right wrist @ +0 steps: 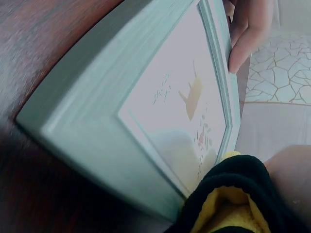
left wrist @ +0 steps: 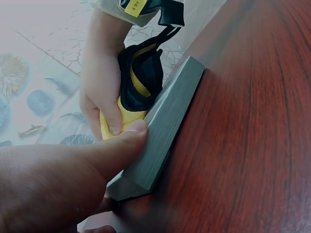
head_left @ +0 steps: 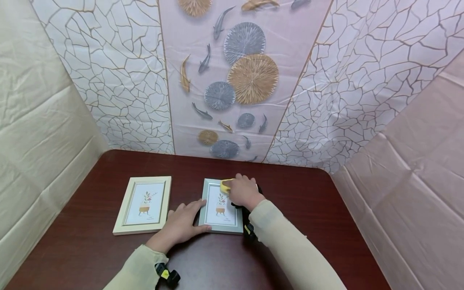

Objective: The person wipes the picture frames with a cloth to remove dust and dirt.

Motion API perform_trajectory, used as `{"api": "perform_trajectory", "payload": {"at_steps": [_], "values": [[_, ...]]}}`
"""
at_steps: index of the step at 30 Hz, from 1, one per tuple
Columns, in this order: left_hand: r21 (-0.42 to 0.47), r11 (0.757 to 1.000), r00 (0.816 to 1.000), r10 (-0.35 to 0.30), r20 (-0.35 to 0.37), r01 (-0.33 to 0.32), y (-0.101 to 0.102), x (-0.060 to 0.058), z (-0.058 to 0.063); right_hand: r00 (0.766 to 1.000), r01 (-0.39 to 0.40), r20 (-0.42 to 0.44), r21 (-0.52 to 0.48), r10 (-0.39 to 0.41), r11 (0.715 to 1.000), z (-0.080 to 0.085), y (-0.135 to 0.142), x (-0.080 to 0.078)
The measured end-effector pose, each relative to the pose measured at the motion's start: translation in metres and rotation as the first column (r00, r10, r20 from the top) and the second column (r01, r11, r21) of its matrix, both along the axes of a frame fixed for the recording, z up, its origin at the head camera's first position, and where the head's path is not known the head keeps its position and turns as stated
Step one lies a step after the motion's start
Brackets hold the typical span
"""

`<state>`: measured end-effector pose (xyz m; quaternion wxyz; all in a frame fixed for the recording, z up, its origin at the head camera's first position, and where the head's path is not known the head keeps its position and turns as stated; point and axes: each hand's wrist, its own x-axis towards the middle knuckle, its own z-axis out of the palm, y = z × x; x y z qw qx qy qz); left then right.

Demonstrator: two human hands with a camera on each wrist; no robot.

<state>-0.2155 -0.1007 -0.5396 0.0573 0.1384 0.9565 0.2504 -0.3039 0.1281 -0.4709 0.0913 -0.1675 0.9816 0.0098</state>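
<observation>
A grey-green picture frame [head_left: 221, 228] lies face up on the table, with a printed potted plant behind its pane. My left hand [head_left: 183, 221] spans the frame's near left corner with fingers spread, thumb [left wrist: 136, 127] on the near edge and fingertips on the left side. Over the far right part of the frame, my right hand [head_left: 244, 192] grips a yellow cloth with black edging [head_left: 225, 186]. In the right wrist view the cloth's black edge [right wrist: 233, 170] overlaps the pane. The palm side of my right hand is hidden.
A cream picture frame [head_left: 123, 213] with a similar print lies left of the grey-green one. The dark red wooden table [head_left: 311, 241] has fabric-covered walls at its back and sides. Black straps with small devices [head_left: 168, 276] sit on the wrists.
</observation>
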Motion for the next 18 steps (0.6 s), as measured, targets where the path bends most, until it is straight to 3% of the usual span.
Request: {"api": "perform_trajectory", "payload": {"at_steps": [18], "values": [[0.007,1.000,1.000,-0.006,0.004,0.006,-0.001,-0.001,0.000,0.999,-0.041,-0.029,-0.005,0.041,0.999,-0.008,-0.022,-0.007]]}}
